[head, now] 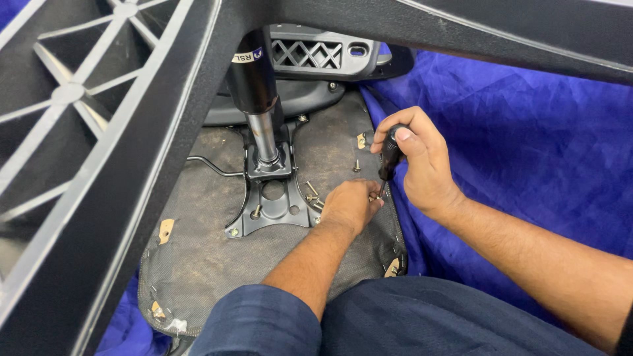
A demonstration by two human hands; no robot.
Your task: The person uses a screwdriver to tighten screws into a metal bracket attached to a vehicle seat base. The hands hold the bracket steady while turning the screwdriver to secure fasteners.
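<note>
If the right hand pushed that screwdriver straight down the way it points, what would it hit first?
Probably the screw that the left hand steadies at the seat underside. The right hand aims the screwdriver there; its tip is hidden.

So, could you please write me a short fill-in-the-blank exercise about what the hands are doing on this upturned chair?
1. The right hand grips a screwdriver with a ____ handle.
2. The left hand rests on the seat underside, beside the screwdriver's ____.
3. The cloth under the chair is ____.

Missing words: black; tip; blue
</note>
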